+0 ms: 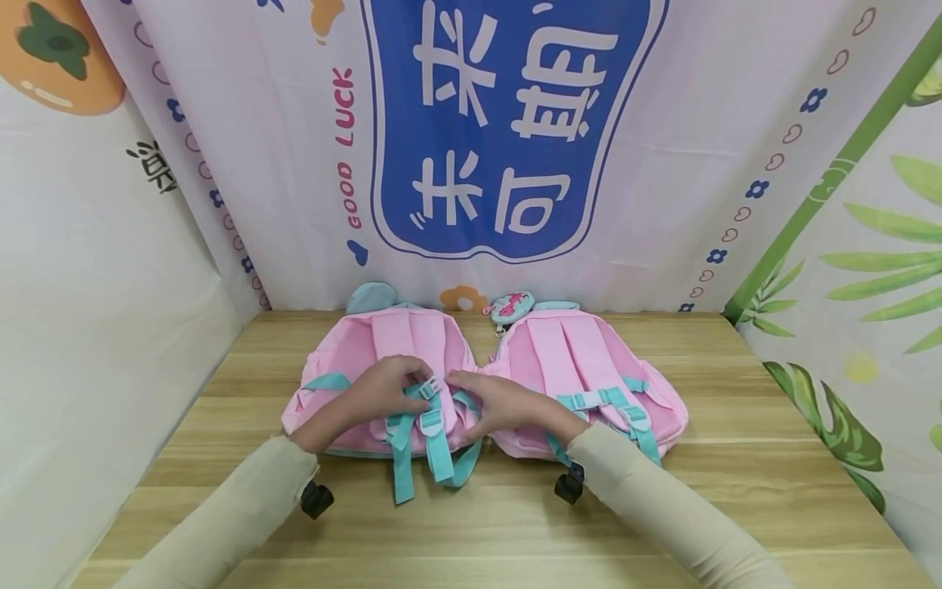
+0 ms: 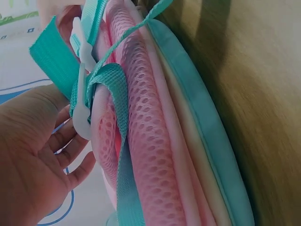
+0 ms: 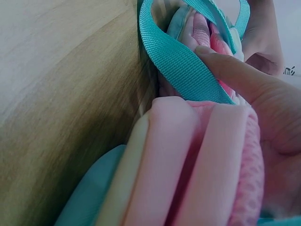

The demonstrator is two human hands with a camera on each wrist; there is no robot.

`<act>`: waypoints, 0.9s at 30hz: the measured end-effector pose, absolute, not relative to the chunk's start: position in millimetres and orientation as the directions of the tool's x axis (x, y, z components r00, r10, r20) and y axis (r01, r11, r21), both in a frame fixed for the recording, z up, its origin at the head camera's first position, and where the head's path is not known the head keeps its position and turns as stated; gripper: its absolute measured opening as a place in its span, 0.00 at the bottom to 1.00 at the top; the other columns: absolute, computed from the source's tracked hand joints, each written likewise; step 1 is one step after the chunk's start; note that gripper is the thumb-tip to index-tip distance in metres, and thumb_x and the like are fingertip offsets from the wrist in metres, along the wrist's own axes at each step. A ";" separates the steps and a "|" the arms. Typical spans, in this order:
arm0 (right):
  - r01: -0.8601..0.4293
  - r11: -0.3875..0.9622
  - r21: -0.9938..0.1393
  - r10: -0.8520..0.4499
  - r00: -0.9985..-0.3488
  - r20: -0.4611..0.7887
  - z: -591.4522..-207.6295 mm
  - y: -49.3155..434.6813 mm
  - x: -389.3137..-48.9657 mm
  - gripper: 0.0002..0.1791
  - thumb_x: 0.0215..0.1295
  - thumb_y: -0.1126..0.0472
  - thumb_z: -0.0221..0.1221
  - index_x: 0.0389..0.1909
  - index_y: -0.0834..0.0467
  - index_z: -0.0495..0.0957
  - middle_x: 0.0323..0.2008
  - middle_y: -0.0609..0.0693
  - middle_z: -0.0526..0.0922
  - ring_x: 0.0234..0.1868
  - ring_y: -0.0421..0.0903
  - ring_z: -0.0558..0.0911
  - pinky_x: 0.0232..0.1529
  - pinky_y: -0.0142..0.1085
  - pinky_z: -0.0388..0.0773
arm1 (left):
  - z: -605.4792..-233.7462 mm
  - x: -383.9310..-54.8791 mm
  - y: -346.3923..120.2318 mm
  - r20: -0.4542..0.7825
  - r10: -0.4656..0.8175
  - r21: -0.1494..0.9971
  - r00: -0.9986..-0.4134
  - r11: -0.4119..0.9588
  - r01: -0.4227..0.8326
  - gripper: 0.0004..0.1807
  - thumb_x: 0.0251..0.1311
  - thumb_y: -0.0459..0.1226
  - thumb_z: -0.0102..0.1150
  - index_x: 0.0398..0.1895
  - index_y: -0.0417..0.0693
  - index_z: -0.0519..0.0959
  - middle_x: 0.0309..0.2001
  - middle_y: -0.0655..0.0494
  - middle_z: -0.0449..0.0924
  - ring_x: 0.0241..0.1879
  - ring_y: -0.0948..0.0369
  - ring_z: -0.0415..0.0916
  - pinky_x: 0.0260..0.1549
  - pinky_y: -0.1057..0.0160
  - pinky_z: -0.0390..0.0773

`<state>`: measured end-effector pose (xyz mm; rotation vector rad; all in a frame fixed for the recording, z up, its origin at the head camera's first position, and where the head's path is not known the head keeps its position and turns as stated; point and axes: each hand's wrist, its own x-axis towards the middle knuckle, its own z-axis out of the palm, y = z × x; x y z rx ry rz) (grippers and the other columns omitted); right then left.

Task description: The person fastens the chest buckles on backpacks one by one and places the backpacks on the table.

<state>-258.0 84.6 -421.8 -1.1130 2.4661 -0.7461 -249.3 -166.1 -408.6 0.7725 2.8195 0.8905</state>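
Observation:
Two pink backpacks with teal straps lie side by side, their shoulder straps facing up. At the left backpack (image 1: 392, 335), my left hand (image 1: 379, 393) pinches a teal strap by its white buckle (image 1: 431, 388) between thumb and fingers. The left wrist view shows its other fingers spread behind white plastic pieces. My right hand (image 1: 508, 401) reaches over from the right, its fingers loosely extended around the same backpack's right side. Its thumb lies against a looped teal strap (image 3: 183, 68) in the right wrist view. The right backpack (image 1: 559, 352) is partly covered by this hand and forearm.
Both bags lie on a wood-grain table (image 1: 441, 540). A small teal and pink round pouch (image 1: 513, 306) sits at the right backpack's top. Loose teal strap ends (image 1: 402, 474) hang toward the front. Printed cloth (image 1: 662, 188) stands behind and at the sides.

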 end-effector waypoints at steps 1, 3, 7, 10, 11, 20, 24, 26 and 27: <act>-0.590 0.556 -0.585 -0.765 -0.638 -0.084 -421.6 84.5 -257.9 0.54 0.56 0.50 0.76 0.78 0.59 0.58 0.79 0.55 0.61 0.79 0.52 0.60 0.78 0.48 0.59 | -408.4 -248.2 -166.1 0.087 0.490 0.544 -0.867 0.706 0.454 0.17 0.52 0.38 0.78 0.43 0.46 0.84 0.37 0.59 0.83 0.39 0.62 0.77 0.44 0.60 0.82; -0.592 0.554 -0.585 -0.767 -0.637 -0.081 -421.4 84.2 -257.9 0.54 0.56 0.51 0.76 0.78 0.59 0.58 0.79 0.55 0.61 0.79 0.52 0.60 0.78 0.48 0.59 | -408.6 -246.3 -165.8 0.109 0.474 0.527 -0.874 0.718 0.455 0.16 0.51 0.39 0.78 0.41 0.47 0.84 0.36 0.60 0.83 0.37 0.63 0.76 0.42 0.62 0.81; -0.603 0.551 -0.577 -0.771 -0.633 -0.074 -421.9 83.6 -258.1 0.54 0.55 0.51 0.76 0.78 0.60 0.58 0.78 0.55 0.61 0.79 0.52 0.60 0.78 0.48 0.59 | -409.7 -244.1 -166.5 0.142 0.449 0.499 -0.882 0.737 0.456 0.14 0.52 0.41 0.78 0.40 0.49 0.84 0.34 0.61 0.82 0.36 0.64 0.75 0.40 0.63 0.81; -0.605 0.549 -0.577 -0.772 -0.631 -0.073 -422.2 83.2 -258.2 0.54 0.55 0.51 0.76 0.78 0.61 0.58 0.78 0.56 0.61 0.79 0.52 0.60 0.79 0.48 0.58 | -408.7 -242.1 -167.7 0.156 0.439 0.486 -0.885 0.746 0.455 0.15 0.54 0.42 0.77 0.42 0.49 0.85 0.35 0.61 0.83 0.36 0.64 0.76 0.41 0.62 0.82; -0.605 0.548 -0.577 -0.772 -0.631 -0.073 -422.4 83.1 -258.1 0.54 0.55 0.51 0.76 0.78 0.61 0.58 0.78 0.56 0.61 0.80 0.52 0.59 0.79 0.48 0.58 | -407.8 -241.3 -168.3 0.162 0.440 0.481 -0.883 0.747 0.460 0.15 0.54 0.42 0.77 0.43 0.48 0.85 0.35 0.61 0.83 0.37 0.65 0.77 0.42 0.62 0.83; -0.601 0.556 -0.573 -0.768 -0.636 -0.078 -422.8 84.1 -257.9 0.54 0.56 0.49 0.75 0.79 0.60 0.57 0.79 0.56 0.59 0.80 0.52 0.57 0.79 0.48 0.56 | -390.4 -235.4 -174.8 0.148 0.485 0.465 -0.862 0.735 0.494 0.21 0.60 0.38 0.72 0.56 0.41 0.84 0.41 0.55 0.78 0.36 0.61 0.72 0.33 0.69 0.77; -0.602 0.555 -0.574 -0.769 -0.634 -0.078 -423.8 84.0 -258.8 0.54 0.57 0.49 0.75 0.79 0.60 0.57 0.80 0.56 0.58 0.81 0.52 0.57 0.79 0.48 0.56 | -385.8 -235.6 -178.2 0.144 0.496 0.473 -0.856 0.725 0.500 0.21 0.60 0.37 0.72 0.57 0.41 0.84 0.42 0.55 0.80 0.37 0.61 0.73 0.35 0.69 0.78; -0.603 0.556 -0.572 -0.770 -0.633 -0.080 -424.1 83.8 -258.9 0.54 0.57 0.49 0.75 0.79 0.60 0.57 0.80 0.56 0.58 0.81 0.52 0.57 0.79 0.48 0.56 | -384.4 -236.5 -180.5 0.150 0.495 0.488 -0.856 0.716 0.499 0.20 0.60 0.37 0.72 0.56 0.42 0.85 0.42 0.56 0.81 0.38 0.60 0.74 0.38 0.66 0.81; -0.603 0.556 -0.572 -0.769 -0.634 -0.081 -424.0 83.7 -258.8 0.54 0.57 0.49 0.75 0.79 0.60 0.57 0.80 0.55 0.58 0.81 0.52 0.56 0.80 0.48 0.56 | -383.7 -236.9 -181.6 0.156 0.494 0.496 -0.855 0.710 0.500 0.20 0.60 0.37 0.72 0.55 0.43 0.85 0.42 0.56 0.82 0.38 0.60 0.75 0.40 0.64 0.82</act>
